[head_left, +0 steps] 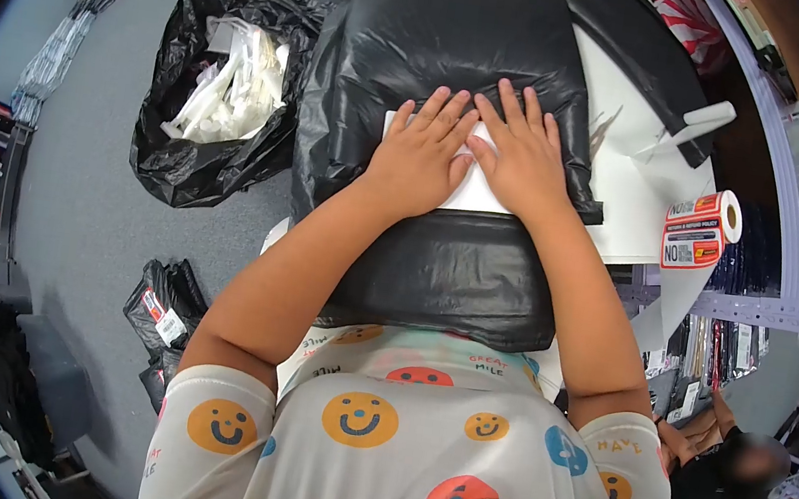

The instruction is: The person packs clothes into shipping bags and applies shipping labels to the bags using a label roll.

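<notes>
Both palms lie flat on a white label [473, 195] on a black plastic mailer bag [469, 27]. My left hand [420, 151] covers the label's left part, fingers stretched out and a little apart. Over its right part rests my right hand [521, 155], its fingers also extended, with the thumbs close together in the middle. The bag looks full and lies on the white table [637, 205]. Another black plastic package [447, 271] lies nearer to me, against my shirt.
A roll of red-and-white stickers [700, 232] stands at the table's right edge, near white-handled scissors [693, 127] and a black bag [638, 49]. On the floor at left are a bin bag of plastic scraps [238, 92] and black parcels [165, 305]. A person [725, 459] is at lower right.
</notes>
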A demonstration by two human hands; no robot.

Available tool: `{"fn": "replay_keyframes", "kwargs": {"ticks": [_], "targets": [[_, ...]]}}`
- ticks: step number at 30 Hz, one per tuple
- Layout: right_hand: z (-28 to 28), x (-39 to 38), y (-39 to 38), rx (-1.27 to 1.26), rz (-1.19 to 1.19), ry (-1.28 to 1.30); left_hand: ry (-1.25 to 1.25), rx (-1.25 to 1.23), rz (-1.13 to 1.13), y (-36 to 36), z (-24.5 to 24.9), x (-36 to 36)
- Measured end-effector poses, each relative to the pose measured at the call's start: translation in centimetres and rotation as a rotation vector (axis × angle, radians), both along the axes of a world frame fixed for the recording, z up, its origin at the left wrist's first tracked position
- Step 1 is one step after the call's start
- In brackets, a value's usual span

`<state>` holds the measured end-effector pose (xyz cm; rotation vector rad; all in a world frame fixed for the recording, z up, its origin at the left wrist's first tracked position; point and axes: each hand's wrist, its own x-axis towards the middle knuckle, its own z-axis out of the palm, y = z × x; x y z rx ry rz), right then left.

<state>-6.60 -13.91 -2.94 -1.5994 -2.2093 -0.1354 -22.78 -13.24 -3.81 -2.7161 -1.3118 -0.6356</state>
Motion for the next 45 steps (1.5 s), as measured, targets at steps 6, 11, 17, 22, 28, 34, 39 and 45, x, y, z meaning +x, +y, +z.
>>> {"fn": "replay_keyframes", "kwargs": {"ticks": [6,11,17,22,28,34,39,45], "targets": [[-0.3,0.3,0.0,-0.057,-0.014,-0.012,0.034,-0.044,0.006,-0.2,0.1,0.0],[-0.5,0.3,0.0,-0.080,-0.023,-0.020,-0.012,0.039,0.005,-0.1,-0.3,0.1],[1.4,0.3,-0.5,-0.203,-0.024,0.012,-0.056,-0.191,-0.030,0.0,1.0,-0.5],[5.3,1.0,6.3,0.188,0.001,0.361,-0.445,0.045,0.072,6.5,5.0,0.8],[6.1,-2.0,16.5,0.018,-0.378,0.204,-0.201,0.233,0.431,18.3,5.3,3.7],[2.3,-2.5,18.4,-0.011,-0.426,0.148,-0.090,-0.003,0.451,18.9,2.2,3.4],[1.9,-2.2,18.7,0.003,-0.446,0.053,-0.089,-0.029,0.453,18.8,2.2,3.5],[1.7,-2.3,18.7,0.008,-0.441,0.033,-0.050,-0.029,0.460,18.8,2.0,3.5]]}}
